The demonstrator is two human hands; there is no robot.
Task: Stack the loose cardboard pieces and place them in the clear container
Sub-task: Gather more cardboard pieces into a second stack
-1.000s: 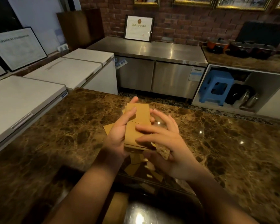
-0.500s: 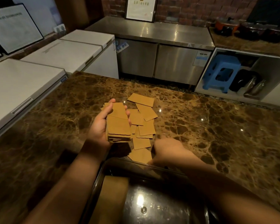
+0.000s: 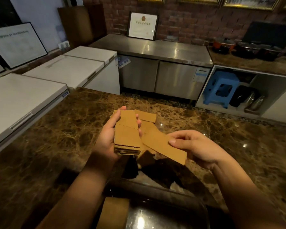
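While left hand (image 3: 109,139) grips stack (image 3: 126,138), right hand (image 3: 195,147) pinches single piece (image 3: 162,146) just right of stack; long axis slanting toward it.

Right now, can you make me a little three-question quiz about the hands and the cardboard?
1. True or false: the left hand grips a stack of cardboard pieces.
2. How many pieces does the right hand pinch: A) one, B) five?
3. Fill in: the clear container sits ___ the hands, closest to the person.

Key: 1 true. 2 A, a single cardboard piece. 3 below; it already holds some cardboard, and other loose pieces lie on the marble counter.
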